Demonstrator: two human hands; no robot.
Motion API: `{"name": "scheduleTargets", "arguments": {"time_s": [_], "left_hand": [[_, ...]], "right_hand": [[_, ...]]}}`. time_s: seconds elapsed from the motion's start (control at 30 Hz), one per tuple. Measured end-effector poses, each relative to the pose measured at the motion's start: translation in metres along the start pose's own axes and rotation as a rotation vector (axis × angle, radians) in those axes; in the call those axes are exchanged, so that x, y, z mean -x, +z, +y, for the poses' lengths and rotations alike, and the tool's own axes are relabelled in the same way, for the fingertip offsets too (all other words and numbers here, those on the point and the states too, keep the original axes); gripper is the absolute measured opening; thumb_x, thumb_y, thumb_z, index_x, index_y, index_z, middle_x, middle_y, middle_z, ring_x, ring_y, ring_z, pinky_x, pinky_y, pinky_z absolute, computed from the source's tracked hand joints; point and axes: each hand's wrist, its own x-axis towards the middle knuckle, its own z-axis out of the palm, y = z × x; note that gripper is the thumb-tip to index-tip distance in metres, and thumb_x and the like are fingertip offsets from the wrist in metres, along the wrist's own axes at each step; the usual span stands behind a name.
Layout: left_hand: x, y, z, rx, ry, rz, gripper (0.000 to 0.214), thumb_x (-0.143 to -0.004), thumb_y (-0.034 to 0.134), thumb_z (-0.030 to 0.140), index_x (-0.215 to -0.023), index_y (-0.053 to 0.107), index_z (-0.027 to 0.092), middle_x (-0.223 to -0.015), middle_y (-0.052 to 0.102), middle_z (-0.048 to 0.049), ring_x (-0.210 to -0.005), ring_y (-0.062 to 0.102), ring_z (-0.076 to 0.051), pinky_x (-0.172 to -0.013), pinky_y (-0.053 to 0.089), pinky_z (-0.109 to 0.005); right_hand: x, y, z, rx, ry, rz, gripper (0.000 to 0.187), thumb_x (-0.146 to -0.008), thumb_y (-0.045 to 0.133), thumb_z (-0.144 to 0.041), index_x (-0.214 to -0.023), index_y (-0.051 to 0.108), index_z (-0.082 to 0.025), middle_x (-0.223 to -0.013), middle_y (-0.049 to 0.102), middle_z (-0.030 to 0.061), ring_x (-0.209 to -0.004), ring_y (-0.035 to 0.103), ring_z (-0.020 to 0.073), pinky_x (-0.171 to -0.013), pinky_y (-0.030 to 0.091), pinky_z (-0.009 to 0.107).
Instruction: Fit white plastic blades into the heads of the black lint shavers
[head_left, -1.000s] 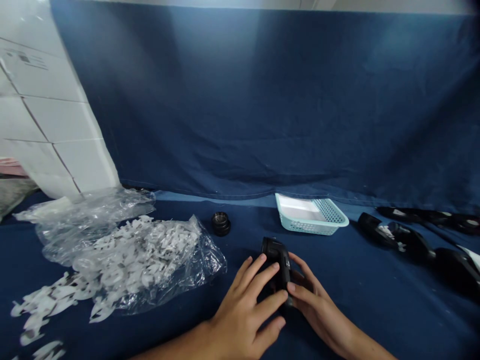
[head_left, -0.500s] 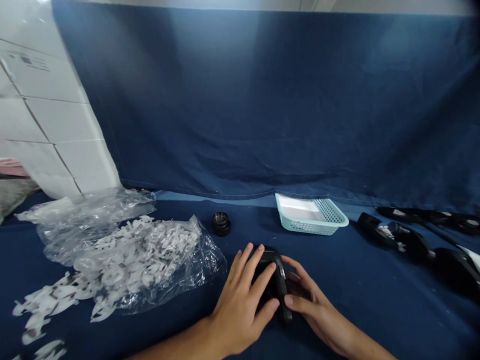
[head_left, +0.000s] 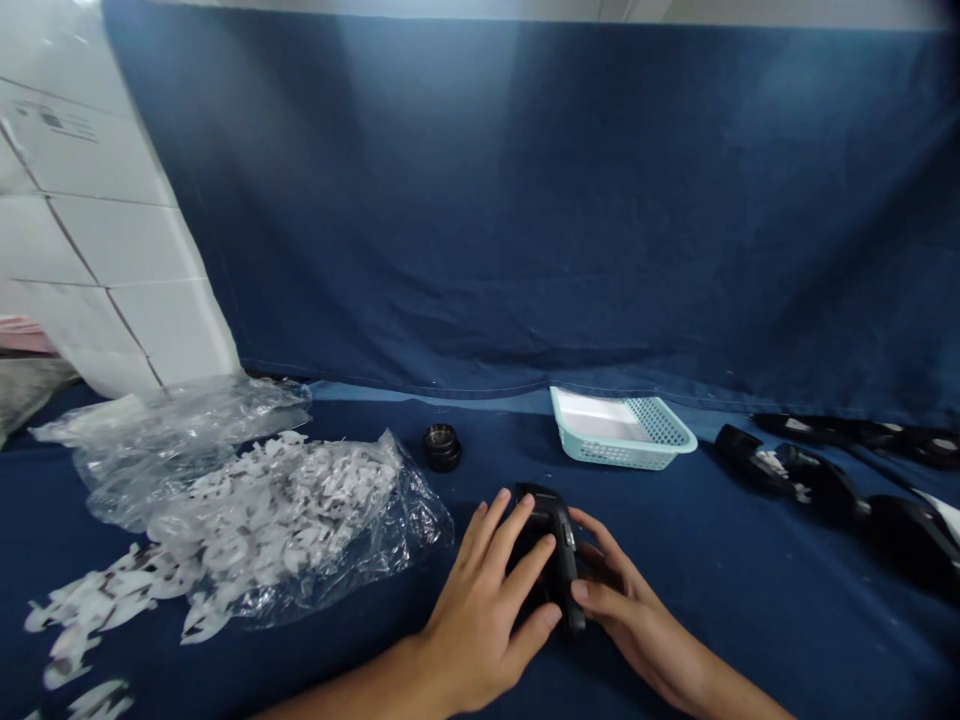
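My left hand [head_left: 480, 610] and right hand [head_left: 626, 610] clasp a black device [head_left: 553, 540] (lying flat) just before the basket [head_left: 626, 430].

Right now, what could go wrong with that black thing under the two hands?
The black plastic device is pinched between the left hand and right hand on the blue cloth; it might slip or twist. The left forearm could brush the clear plastic bag of white cut-outs and scatter more.
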Motion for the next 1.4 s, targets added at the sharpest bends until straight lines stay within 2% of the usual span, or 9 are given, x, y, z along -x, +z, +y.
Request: {"name": "scheduleTargets", "arguments": {"time_s": [0.23,0.4,0.53,0.9,1.1,1.27,1.4], "left_hand": [[0.0034,-0.0026,0.0013,0.076,0.157,0.038,0.046,-0.089,0.055,0.03,-0.133,0.049,0.019,-0.154,0.027,-0.0117,-0.142,0.019,-0.038,-0.109,0.03,-0.064],[0.0036,-0.0062,0.0019,0.092,0.22,0.033,0.037,-0.089,0.056,0.03,-0.123,0.056,0.019,-0.148,0.036,-0.0122,-0.141,0.021,-0.036,-0.109,0.031,-0.062],[0.0025,-0.0074,0.0027,0.088,0.245,0.015,0.036,-0.089,0.056,0.032,-0.123,0.056,0.02,-0.145,0.038,-0.0121,-0.141,0.021,-0.035,-0.108,0.032,-0.061],[0.0013,-0.0065,0.002,0.101,0.225,0.034,0.034,-0.09,0.053,0.029,-0.122,0.057,0.021,-0.146,0.034,-0.0127,-0.14,0.022,-0.035,-0.107,0.033,-0.062],[0.004,-0.0036,-0.0005,0.119,0.185,0.115,0.033,-0.089,0.052,0.025,-0.122,0.057,0.019,-0.147,0.033,-0.0108,-0.138,0.024,-0.036,-0.107,0.033,-0.061],[0.0037,-0.0014,-0.0007,0.067,0.077,0.08,0.048,-0.092,0.051,0.03,-0.138,0.044,0.018,-0.154,0.024,-0.0119,-0.141,0.018,-0.037,-0.108,0.031,-0.063],[0.0012,0.0,-0.0002,0.012,-0.017,0.048,0.055,-0.094,0.048,0.03,-0.146,0.033,0.02,-0.159,0.012,-0.0115,-0.143,0.012,-0.039,-0.108,0.031,-0.064]], "right_hand": [[-0.0016,-0.0021,0.0024,-0.074,-0.007,0.031,0.057,-0.08,0.071,-0.027,-0.13,0.045,-0.037,-0.115,0.064,0.0026,-0.104,0.061,0.0223,-0.088,0.043,0.038],[-0.0023,-0.0062,0.0051,-0.1,-0.012,0.029,0.053,-0.085,0.067,-0.025,-0.131,0.045,-0.037,-0.124,0.062,0.0033,-0.113,0.058,0.0243,-0.092,0.043,0.04],[-0.0025,-0.0083,0.0063,-0.088,-0.014,0.027,0.052,-0.086,0.066,-0.026,-0.132,0.044,-0.038,-0.125,0.063,0.0025,-0.115,0.057,0.0238,-0.093,0.043,0.039],[-0.0018,-0.0065,0.0044,-0.077,-0.019,0.029,0.055,-0.083,0.07,-0.025,-0.13,0.047,-0.039,-0.121,0.064,0.0022,-0.112,0.06,0.0235,-0.092,0.044,0.039],[-0.0028,-0.0063,0.0057,-0.077,-0.023,-0.008,0.058,-0.081,0.071,-0.026,-0.132,0.046,-0.038,-0.121,0.062,0.0041,-0.107,0.061,0.0243,-0.09,0.045,0.04],[0.0004,-0.0014,0.0019,-0.001,-0.023,0.016,0.065,-0.073,0.078,-0.031,-0.13,0.048,-0.037,-0.12,0.061,0.0037,-0.108,0.058,0.0261,-0.094,0.041,0.043],[0.0023,-0.0005,-0.0002,0.078,-0.031,-0.027,0.069,-0.069,0.081,-0.031,-0.129,0.049,-0.038,-0.121,0.06,0.0033,-0.106,0.058,0.0253,-0.098,0.037,0.044]]}}
